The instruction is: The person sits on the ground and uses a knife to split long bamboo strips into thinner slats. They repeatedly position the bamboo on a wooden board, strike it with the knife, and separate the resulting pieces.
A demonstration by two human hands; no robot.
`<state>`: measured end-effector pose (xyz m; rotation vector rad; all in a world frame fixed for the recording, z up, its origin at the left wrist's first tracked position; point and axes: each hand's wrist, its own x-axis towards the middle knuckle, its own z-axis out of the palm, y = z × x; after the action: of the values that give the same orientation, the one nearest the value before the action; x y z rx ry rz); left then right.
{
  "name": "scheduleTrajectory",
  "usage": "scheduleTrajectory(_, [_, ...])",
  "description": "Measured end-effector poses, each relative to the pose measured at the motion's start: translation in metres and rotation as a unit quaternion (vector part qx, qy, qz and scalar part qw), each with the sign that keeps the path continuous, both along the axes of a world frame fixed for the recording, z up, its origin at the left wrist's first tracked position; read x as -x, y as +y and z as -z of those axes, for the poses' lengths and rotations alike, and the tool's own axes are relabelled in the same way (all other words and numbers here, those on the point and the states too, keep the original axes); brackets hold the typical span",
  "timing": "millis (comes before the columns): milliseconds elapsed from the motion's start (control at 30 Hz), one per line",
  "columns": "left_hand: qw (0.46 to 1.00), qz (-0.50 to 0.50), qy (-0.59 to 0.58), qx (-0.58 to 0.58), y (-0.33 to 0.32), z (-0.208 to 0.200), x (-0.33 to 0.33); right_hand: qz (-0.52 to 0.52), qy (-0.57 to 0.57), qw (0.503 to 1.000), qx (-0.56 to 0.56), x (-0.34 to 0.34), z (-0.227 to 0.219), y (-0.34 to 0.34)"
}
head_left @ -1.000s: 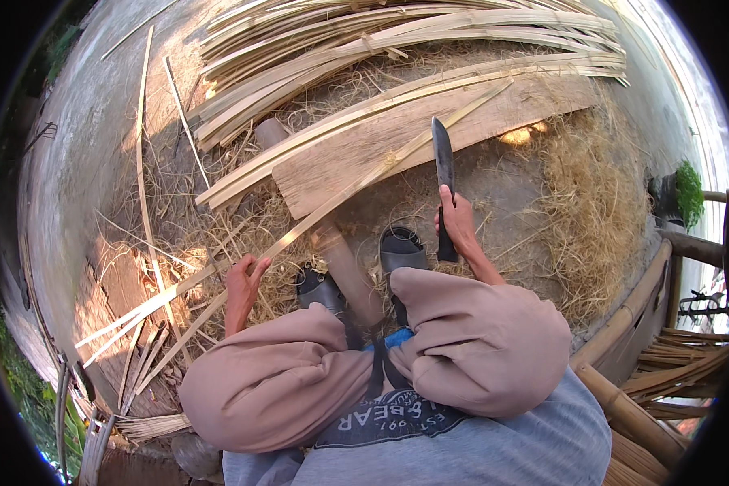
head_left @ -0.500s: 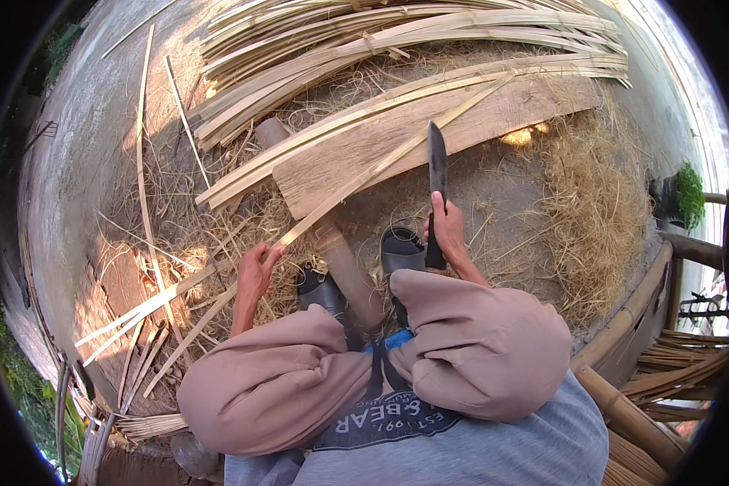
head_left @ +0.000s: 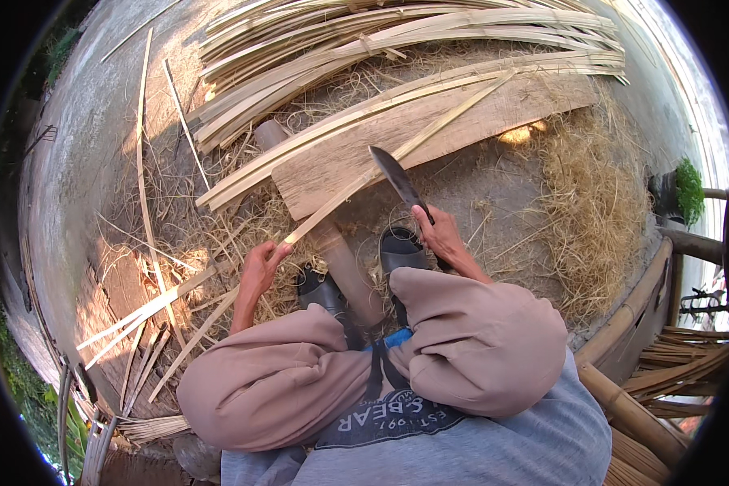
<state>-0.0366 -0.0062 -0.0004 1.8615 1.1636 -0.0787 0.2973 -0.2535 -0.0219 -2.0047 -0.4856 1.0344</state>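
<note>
Fingers of the left hand (head_left: 261,266) clasp a pale strip (head_left: 326,212) left of frame centre; the right hand's (head_left: 444,235) grasp a knife (head_left: 397,178) near centre.

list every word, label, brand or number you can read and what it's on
Grey shirt: pale lettering on a dark panel, partly lost in folds; wording not copied here.
Knife and wooden strip: none visible.
Elsewhere: no lettering large enough to read.

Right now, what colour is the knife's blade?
The blade is dark grey, almost black; it shows best in the head view, the only one here.
</note>
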Motion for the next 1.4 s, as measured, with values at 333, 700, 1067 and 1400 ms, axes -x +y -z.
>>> scheduleTrajectory(333, [0.998,0.025,0.009,-0.056,-0.007,-0.009,-0.007,0.074,0.047,0.995,-0.041,0.002,0.001,0.001])
scheduleTrajectory(700, [0.976,0.045,0.034,-0.209,-0.029,-0.015,-0.018,-0.107,-0.08,0.991,0.03,-0.046,-0.027,0.001])
scheduleTrajectory(1067, [0.971,0.045,0.019,-0.232,-0.029,-0.018,-0.015,0.028,-0.03,0.999,0.031,-0.078,-0.034,-0.002])
scheduleTrajectory(1400, [0.977,0.051,0.032,-0.207,-0.029,-0.02,-0.012,0.022,0.021,1.0,-0.004,-0.021,-0.011,0.0])
